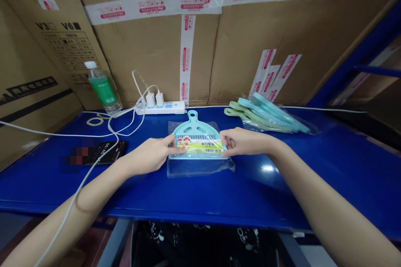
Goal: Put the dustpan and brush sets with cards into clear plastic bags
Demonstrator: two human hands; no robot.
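The left hand (147, 155) and right hand (244, 142) pinch opposite sides of a clear plastic bag (200, 169) around a mint-green dustpan (194, 128).

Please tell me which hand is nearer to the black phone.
Left. The left hand is right of the phone, on the dustpan package's left edge; the right hand holds its right edge, farther away.

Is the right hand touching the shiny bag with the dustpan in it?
Touching. The head view shows the right hand resting against the edge of the clear plastic bag, its fingers lying on the bag.

Left hand (147, 155), right hand (242, 142) — both pinching a bagged teal dustpan (196, 130).
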